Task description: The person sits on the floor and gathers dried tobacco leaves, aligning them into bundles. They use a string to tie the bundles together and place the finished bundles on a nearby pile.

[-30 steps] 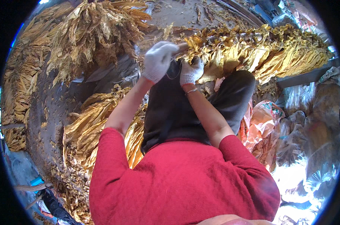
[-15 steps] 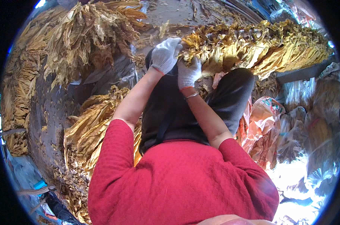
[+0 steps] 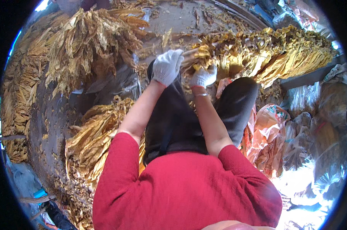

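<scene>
My left hand (image 3: 167, 67), in a white knit glove, is closed at the left end of a long row of dried yellow-brown leaves (image 3: 269, 51), which look like tobacco. A short brown stretch, seemingly a stick (image 3: 189, 56), shows between this hand and the row. My gloved right hand (image 3: 204, 76) lies just below the row's left end, its fingers curled into a small bunch of leaves (image 3: 204, 60). The fingertips are partly hidden there. Both hands are above and between my dark-trousered knees.
A large pile of dried leaves (image 3: 91, 42) rises at the far left, with more leaves (image 3: 99, 134) beside my left leg. To the right are a crumpled pink plastic bag (image 3: 271, 122) and clear plastic bags (image 3: 300, 138). A grey ledge (image 3: 307, 78) runs under the row's right part.
My right hand has moved right and slightly down with the leaf end, leaving a brown stick-like stretch bare. The left hand has shifted slightly down, and a gap has opened between the hands.
</scene>
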Demonstrator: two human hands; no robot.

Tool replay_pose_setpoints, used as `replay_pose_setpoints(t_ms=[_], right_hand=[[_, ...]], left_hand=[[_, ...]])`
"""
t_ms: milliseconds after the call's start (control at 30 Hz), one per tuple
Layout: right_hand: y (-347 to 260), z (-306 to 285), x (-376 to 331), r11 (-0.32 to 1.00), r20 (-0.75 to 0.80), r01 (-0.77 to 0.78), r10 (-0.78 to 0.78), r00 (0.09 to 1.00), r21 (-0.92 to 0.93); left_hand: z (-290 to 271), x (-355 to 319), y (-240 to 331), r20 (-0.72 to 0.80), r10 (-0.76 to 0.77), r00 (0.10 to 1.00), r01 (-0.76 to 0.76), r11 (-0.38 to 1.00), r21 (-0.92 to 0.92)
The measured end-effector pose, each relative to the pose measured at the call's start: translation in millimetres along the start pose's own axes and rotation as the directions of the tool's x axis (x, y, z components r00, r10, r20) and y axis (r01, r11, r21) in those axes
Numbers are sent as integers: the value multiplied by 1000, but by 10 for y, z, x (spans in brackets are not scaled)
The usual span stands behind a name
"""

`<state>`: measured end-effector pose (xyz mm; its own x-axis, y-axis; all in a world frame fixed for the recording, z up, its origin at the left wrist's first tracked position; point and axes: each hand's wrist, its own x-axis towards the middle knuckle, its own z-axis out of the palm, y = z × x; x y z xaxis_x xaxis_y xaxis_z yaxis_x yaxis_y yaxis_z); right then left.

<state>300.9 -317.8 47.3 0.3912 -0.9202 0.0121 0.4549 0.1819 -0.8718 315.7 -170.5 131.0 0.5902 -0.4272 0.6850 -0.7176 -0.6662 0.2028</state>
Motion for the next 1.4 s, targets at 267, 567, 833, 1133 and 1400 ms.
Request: replay_pose_setpoints(t_ms=[267, 567, 833, 1133, 1400], right_hand=[[-509, -383, -128, 928, 397, 71, 86, 914, -366], [-496, -589, -156, 963, 403, 17, 97, 910, -270], [-813, -600, -143, 869, 476, 255, -26, 879, -423], [-918, -302, -254, 724, 627, 560, -226, 745, -404], [-1058, -195, -329, 680, 664, 657, -331, 671, -325]], left_hand=[[-154, 67, 58, -104, -70, 992, 42, 968, -247], [-194, -89, 555, -39, -73, 997, 56, 941, -335], [-368, 218, 401, 132, -84, 988, 128, 922, -365], [-701, 596, -26, 491, -106, 865, 319, 871, -374], [-590, 1077, -417, 553, -144, 820, 349, 893, -284]])
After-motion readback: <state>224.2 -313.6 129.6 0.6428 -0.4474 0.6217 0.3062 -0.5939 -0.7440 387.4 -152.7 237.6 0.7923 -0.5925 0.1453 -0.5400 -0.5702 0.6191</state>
